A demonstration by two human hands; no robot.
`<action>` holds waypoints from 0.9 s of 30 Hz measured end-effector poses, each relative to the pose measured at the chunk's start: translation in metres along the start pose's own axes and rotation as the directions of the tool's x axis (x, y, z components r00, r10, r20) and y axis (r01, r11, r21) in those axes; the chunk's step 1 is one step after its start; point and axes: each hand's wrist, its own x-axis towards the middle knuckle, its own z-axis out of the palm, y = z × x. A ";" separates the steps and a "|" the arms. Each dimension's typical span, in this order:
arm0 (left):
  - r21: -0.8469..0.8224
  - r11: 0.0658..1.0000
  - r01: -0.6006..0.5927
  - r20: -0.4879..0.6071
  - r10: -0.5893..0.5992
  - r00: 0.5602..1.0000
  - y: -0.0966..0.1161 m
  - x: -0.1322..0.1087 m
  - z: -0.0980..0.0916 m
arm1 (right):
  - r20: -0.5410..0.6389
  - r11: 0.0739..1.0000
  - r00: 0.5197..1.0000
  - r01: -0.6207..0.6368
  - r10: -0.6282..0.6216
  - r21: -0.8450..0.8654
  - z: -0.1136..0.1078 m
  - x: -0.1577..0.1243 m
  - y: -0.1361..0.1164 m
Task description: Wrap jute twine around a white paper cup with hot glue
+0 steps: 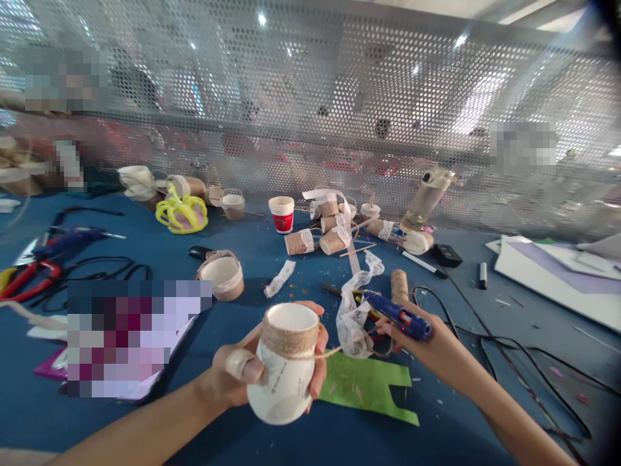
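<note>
My left hand (227,374) is wrapped round a white paper cup (279,388), which is tilted with its mouth toward the top. Rows of jute twine (291,338) circle the upper part of this cup. A loose strand runs from it toward my right hand (434,346). That hand grips a blue glue gun (395,314), its nozzle pointing left; whether the fingers also pinch the twine is hard to make out. Beside the gun lies a strip of white lace (353,317). Green fabric (366,388) lies under and right of the cup.
A twine-wrapped basket (222,277), a red-and-white cup (282,215) and several twine-covered cups (334,241) stand behind. Black cables (490,343) trail on the right. Another glue gun (72,241) and red-handled pliers (41,278) lie left. A perforated metal screen (272,97) bounds the table's back.
</note>
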 end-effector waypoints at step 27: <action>0.318 0.944 -0.084 -0.370 0.205 0.906 0.006 0.007 -0.012 | 0.187 0.956 0.980 0.004 -0.061 0.293 -0.027 -0.051 0.037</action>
